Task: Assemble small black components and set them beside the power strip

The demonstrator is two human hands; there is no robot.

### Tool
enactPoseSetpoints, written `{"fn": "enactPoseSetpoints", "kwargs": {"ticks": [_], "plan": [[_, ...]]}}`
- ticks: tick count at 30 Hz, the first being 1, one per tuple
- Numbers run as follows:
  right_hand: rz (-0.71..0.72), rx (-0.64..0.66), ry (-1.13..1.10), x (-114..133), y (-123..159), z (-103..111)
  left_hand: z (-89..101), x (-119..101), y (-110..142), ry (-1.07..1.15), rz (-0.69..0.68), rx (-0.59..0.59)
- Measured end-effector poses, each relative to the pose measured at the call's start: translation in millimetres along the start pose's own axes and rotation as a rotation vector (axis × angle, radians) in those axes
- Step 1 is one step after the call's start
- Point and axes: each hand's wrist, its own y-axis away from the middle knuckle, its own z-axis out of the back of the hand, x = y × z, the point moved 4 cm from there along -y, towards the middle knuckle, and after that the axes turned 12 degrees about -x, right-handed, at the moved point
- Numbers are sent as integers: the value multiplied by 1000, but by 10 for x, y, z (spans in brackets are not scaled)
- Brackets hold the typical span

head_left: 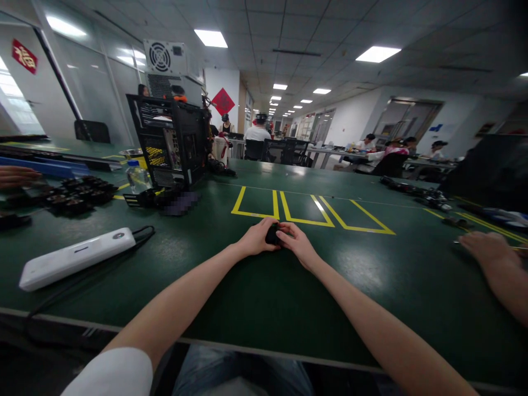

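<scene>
Both my hands meet over the green table [247, 291], a little in front of the yellow taped boxes [303, 220]. Between them is a small black object [272, 234], too dark and too covered by fingers for its kind to show. My left hand [258, 237] is closed around its left side. From the right, the fingers and thumb of my right hand [296, 241] pinch its edge. The object is held close to the tabletop; whether it touches the surface I cannot tell.
To the left lie a white power bank-like device [78, 258] with a black cable, several dark fans [74, 195] and a clear bottle [138, 177]. An open computer case [173, 143] stands behind them. Another person's hand [490, 250] rests at the right; one more [16, 177] shows far left.
</scene>
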Motion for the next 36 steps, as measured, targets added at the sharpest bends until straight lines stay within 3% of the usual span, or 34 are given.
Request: {"fn": "enactPoseSetpoints", "kwargs": {"ticks": [7,17,27,31,36], "plan": [[72,65,-43,57,34,-4,23,-15,3,10,6,8],[76,-19,-7,65,26,-7,21,-21,3,9,-8,13],[85,36,92,41,1,11,7,-8,-2,7,7,3],[148,58,53,64,34,-7,16,-23,2,19,-5,2],[110,34,34,75,50,-28,25,-31,3,3,4,11]]}}
